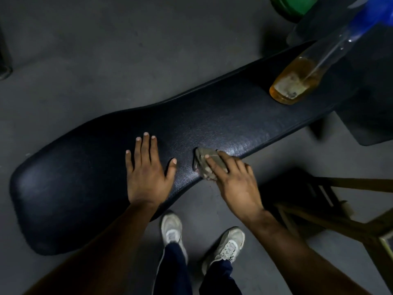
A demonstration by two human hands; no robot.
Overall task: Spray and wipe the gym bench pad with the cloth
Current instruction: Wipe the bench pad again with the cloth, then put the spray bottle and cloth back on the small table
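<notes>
The black textured bench pad [89, 184] runs from lower left to upper right. My left hand [146, 171] lies flat on it, fingers spread, holding nothing. My right hand [236, 184] presses a crumpled grey-brown cloth [204, 165] against the pad's near edge, just right of the left hand. A clear spray bottle [297, 81] with amber liquid and a blue head stands on the pad's far right end, well away from both hands.
Grey floor surrounds the bench. A wooden stool frame [340, 218] stands at the right, close to my right forearm. A green round object [291, 5] sits at the top right. My two white shoes [172, 228] stand just in front of the bench.
</notes>
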